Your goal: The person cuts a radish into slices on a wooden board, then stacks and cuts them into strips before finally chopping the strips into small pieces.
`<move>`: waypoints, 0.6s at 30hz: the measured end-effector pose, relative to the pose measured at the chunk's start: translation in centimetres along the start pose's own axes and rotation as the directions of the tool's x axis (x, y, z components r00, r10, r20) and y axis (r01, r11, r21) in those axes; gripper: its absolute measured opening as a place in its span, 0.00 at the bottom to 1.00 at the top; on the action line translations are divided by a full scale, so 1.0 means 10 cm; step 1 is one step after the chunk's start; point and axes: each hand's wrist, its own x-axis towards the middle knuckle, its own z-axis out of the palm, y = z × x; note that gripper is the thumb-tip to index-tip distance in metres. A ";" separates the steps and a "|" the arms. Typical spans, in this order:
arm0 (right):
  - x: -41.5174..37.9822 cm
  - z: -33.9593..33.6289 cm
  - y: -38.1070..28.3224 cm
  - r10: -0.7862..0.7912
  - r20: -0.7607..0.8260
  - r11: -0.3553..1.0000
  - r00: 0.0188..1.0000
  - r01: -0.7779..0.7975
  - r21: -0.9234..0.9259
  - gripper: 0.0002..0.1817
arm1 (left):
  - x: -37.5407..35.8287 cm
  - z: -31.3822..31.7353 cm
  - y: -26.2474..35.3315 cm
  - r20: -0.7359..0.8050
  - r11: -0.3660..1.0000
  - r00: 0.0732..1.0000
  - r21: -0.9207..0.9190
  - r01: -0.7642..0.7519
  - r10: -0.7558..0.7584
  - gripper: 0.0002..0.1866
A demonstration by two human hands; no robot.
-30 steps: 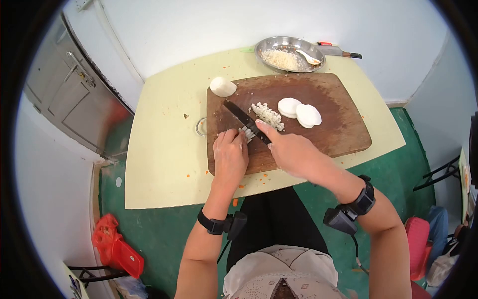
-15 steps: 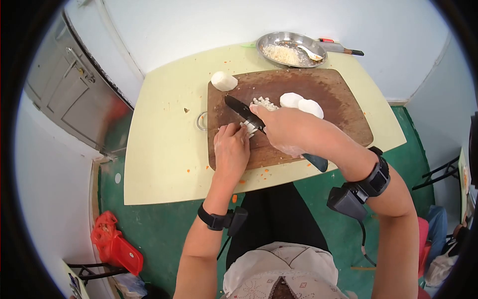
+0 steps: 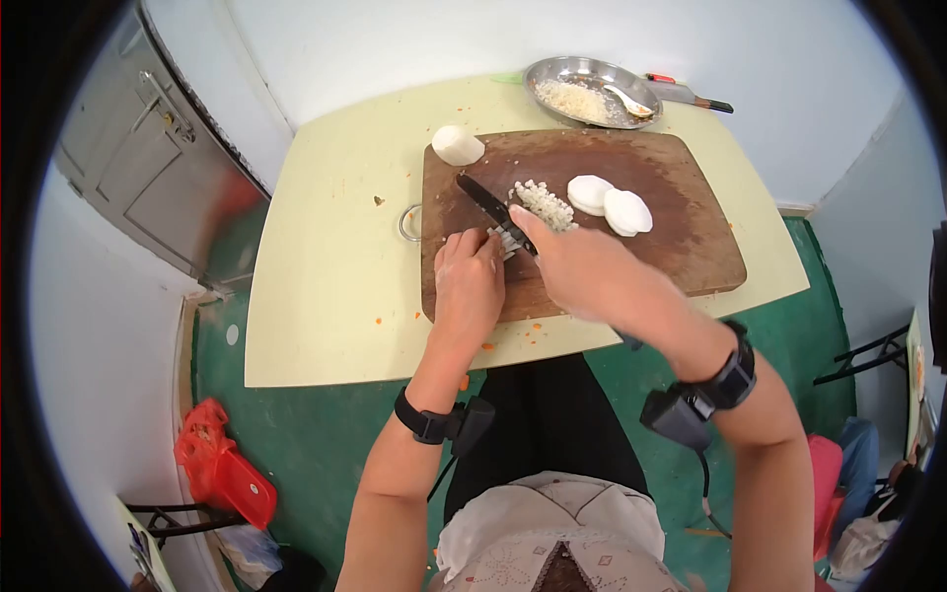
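In the head view my right hand (image 3: pixel 584 271) is closed around the handle of a black-bladed knife (image 3: pixel 482 199). Its blade slants across the left part of a wooden cutting board (image 3: pixel 681 252). Beside the blade, my left hand (image 3: pixel 470 283) has its fingers bent and pressed on thin white vegetable strips (image 3: pixel 510 242), partly hidden by the fingers and knife. A pile of small white cubes (image 3: pixel 544 204) lies just beyond my right hand. Round white slices (image 3: pixel 628 211) rest to its right. A thick peeled white vegetable piece (image 3: pixel 457 146) lies at the board's far left corner.
A metal dish (image 3: pixel 552 71) with chopped white bits and a white spoon (image 3: pixel 628 102) stands at the back. Beside it lies a cleaver (image 3: pixel 676 94). A metal ring (image 3: pixel 407 223) sits at the board's left edge. Orange scraps dot the pale table (image 3: pixel 330 276).
The view has shifted slightly. My right hand has lowered a little toward me with the knife, and more of the cube pile shows. My left hand stays on the strips.
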 end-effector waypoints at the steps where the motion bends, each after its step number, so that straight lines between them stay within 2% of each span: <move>1: 0.09 -0.06 0.01 -0.034 -0.014 0.999 0.999 0.033 -0.037 0.30 | 0.00 0.01 0.00 -0.003 1.000 1.000 0.000 -0.002 0.002 0.09; 2: 0.13 -0.25 -0.08 0.051 0.103 0.999 0.993 -0.052 0.012 0.30 | -0.01 0.01 -0.01 -0.004 1.000 1.000 0.000 -0.001 0.001 0.09; 4: 0.13 -0.77 -0.34 0.193 0.341 0.970 0.920 -0.232 0.078 0.31 | -0.01 0.02 -0.03 -0.015 1.000 1.000 -0.015 0.011 -0.012 0.09; 8: 0.17 -0.75 -0.35 0.203 0.361 0.958 0.910 -0.261 0.119 0.32 | -0.01 0.02 -0.01 -0.026 0.998 0.999 -0.044 0.046 -0.047 0.08; 10: 0.11 -0.48 -0.28 0.144 0.315 0.978 0.938 -0.184 0.100 0.32 | 0.00 0.02 -0.01 -0.026 0.998 0.999 -0.049 0.040 -0.041 0.08; 11: 0.08 -0.23 -0.18 0.099 0.192 0.987 0.976 -0.121 0.105 0.33 | 0.00 0.01 -0.02 -0.025 0.998 0.999 -0.054 0.030 -0.031 0.08; 13: 0.00 0.03 -0.14 0.112 0.110 0.986 0.988 -0.124 0.109 0.35 | -0.02 0.01 -0.04 -0.014 0.998 1.000 -0.057 0.022 -0.023 0.08; 15: -0.06 0.08 -0.18 0.112 0.072 0.992 0.991 -0.115 0.042 0.37 | 0.00 -0.01 -0.02 -0.007 0.999 1.000 -0.054 0.009 -0.010 0.08; 18: 0.02 -0.01 -0.17 0.002 -0.020 1.000 1.000 -0.002 -0.006 0.33 | -0.02 0.02 -0.03 -0.051 0.998 0.998 -0.062 0.018 -0.021 0.07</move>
